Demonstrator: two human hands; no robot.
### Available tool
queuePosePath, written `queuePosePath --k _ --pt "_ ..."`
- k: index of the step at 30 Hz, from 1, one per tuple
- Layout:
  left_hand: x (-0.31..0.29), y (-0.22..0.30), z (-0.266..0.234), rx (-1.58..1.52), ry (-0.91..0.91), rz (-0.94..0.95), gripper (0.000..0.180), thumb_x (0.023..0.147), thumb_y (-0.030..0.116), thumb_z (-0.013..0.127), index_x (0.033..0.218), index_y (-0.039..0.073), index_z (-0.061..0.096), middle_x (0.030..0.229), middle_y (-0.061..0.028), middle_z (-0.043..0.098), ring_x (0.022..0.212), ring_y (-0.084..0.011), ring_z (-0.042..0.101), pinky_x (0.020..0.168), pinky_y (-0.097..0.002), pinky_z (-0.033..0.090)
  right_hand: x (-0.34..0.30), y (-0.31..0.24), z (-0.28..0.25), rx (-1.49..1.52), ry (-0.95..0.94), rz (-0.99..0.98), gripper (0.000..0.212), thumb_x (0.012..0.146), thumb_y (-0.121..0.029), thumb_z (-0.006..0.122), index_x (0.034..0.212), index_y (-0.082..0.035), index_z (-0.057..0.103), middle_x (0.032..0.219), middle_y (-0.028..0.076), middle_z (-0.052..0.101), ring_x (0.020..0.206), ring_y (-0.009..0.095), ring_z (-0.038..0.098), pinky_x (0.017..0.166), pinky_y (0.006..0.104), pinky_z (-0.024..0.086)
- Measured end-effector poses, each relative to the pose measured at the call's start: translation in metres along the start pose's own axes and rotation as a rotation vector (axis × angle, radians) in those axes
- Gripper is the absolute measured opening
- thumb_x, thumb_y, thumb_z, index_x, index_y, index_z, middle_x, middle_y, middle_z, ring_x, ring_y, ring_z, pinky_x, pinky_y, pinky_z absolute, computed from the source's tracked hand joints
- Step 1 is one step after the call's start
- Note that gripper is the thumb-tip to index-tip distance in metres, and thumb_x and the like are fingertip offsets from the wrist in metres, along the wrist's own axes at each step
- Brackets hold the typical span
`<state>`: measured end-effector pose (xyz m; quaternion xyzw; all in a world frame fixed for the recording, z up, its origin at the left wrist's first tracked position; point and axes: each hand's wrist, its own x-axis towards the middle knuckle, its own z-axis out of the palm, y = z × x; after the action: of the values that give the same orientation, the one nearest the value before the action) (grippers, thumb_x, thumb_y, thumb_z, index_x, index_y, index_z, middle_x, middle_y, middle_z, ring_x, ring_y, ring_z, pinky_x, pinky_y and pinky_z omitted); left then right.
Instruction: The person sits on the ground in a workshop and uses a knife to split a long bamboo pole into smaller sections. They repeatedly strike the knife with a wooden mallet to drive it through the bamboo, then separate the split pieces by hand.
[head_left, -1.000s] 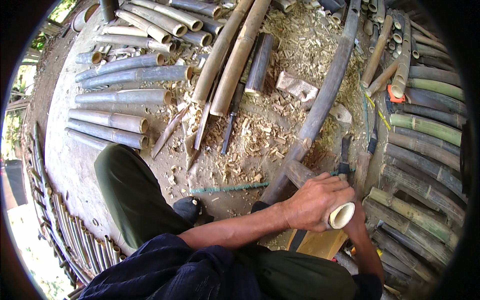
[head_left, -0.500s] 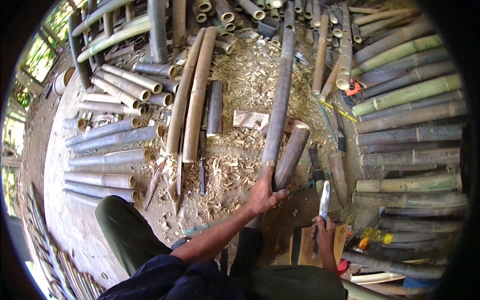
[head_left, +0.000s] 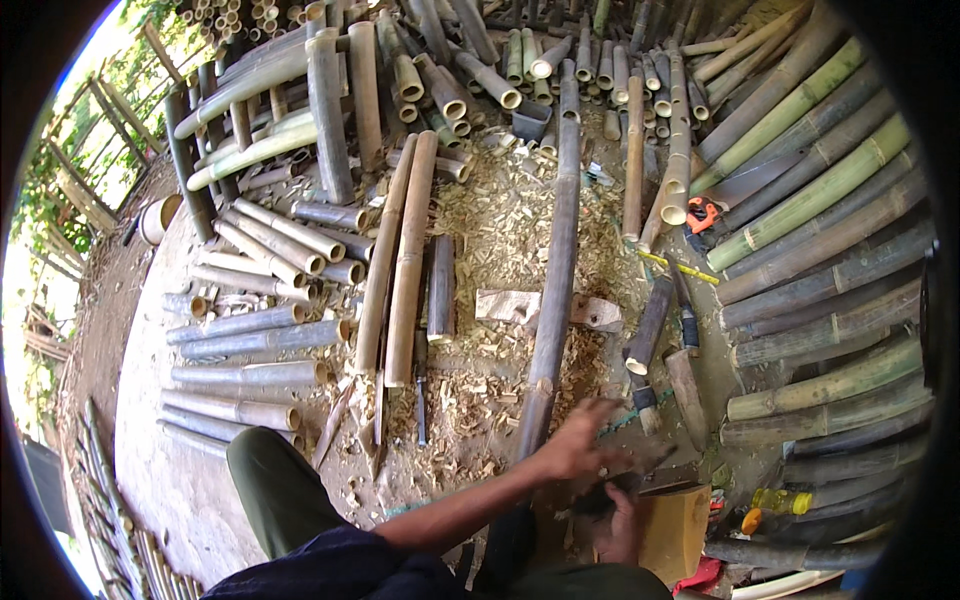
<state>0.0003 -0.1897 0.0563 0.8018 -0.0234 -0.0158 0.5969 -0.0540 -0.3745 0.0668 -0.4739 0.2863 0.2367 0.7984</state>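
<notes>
My left hand [head_left: 578, 442] is over the lower end of a long dark bamboo pole [head_left: 556, 290]. Its fingers are smeared by motion but look stretched apart, with nothing seen in them. Close below, my right hand [head_left: 622, 525] is curled with its thumb up at a blurred dark thing [head_left: 598, 497] that I cannot make out. The knife is not visible. The pole rests across a pale wood block [head_left: 510, 306]. To its right lies a short dark bamboo piece [head_left: 650, 325], beside a tool's dark wrapped handle [head_left: 645, 402].
Bamboo lengths [head_left: 820, 340] line the right side, near an orange-handled saw [head_left: 704, 214] and yellow-capped bottle [head_left: 782, 501]. Two split-looking poles [head_left: 408, 260] and a chisel [head_left: 422, 400] lie left. Wood chips [head_left: 480, 400] cover the ground. A cardboard-coloured box [head_left: 672, 530] is by my right hand.
The short bamboo piece has moved right, away from the long pole. My left hand has let go and shifted right; the knife in my right hand has gone from sight. The view has shifted.
</notes>
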Motion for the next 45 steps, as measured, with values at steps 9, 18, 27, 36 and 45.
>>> queuePosePath --k 9,18,27,36,45 --pt "0.083 -0.104 -0.147 0.426 0.719 -0.212 0.031 0.089 0.019 0.070 0.114 0.000 0.071 0.120 -0.0213 0.070 0.113 -0.0342 0.066 0.096 -0.0460 0.054 0.012 -0.059 0.058 -0.273 -0.093 -0.162 0.047 0.100 -0.011 0.058 0.143 -0.014 0.038 0.082 0.008 0.056 0.066 0.017 0.058 0.048 0.0320 0.049" --pt "0.178 -0.147 -0.184 0.746 0.308 -0.754 0.055 0.104 0.048 0.046 0.133 0.003 0.058 0.136 -0.0224 0.063 0.130 -0.0319 0.059 0.110 -0.0481 0.044 0.160 -0.133 0.162 -1.186 -0.222 -0.879 0.050 0.098 -0.014 0.061 0.143 0.001 0.045 0.102 0.013 0.065 0.092 0.021 0.062 0.087 0.0348 0.051" --pt "0.179 -0.143 -0.183 0.771 0.297 -0.735 0.047 0.101 0.042 0.045 0.123 0.005 0.063 0.130 -0.0147 0.065 0.128 -0.0302 0.055 0.105 -0.0532 0.038 0.349 -0.233 0.379 -1.019 -0.281 -1.132 0.020 0.092 -0.008 0.073 0.108 0.001 0.067 0.094 0.008 0.069 0.082 0.014 0.063 0.073 0.0310 0.051" --pt "0.194 -0.133 -0.190 0.672 0.259 -0.810 0.038 0.098 0.039 0.052 0.113 0.007 0.066 0.122 -0.0162 0.066 0.124 -0.0342 0.057 0.107 -0.0587 0.039 0.525 -0.302 0.585 -1.205 -0.176 -1.225 0.030 0.090 -0.033 0.079 0.095 -0.004 0.075 0.079 0.017 0.072 0.074 0.032 0.072 0.067 0.0452 0.054" --pt "0.193 -0.131 -0.197 0.660 0.216 -0.858 0.037 0.100 0.039 0.051 0.115 0.008 0.065 0.124 -0.0130 0.064 0.127 -0.0304 0.054 0.107 -0.0579 0.037 0.591 -0.241 0.616 -1.310 -0.109 -1.140 0.037 0.089 -0.040 0.077 0.095 -0.003 0.074 0.094 0.026 0.073 0.093 0.045 0.070 0.082 0.0519 0.054"
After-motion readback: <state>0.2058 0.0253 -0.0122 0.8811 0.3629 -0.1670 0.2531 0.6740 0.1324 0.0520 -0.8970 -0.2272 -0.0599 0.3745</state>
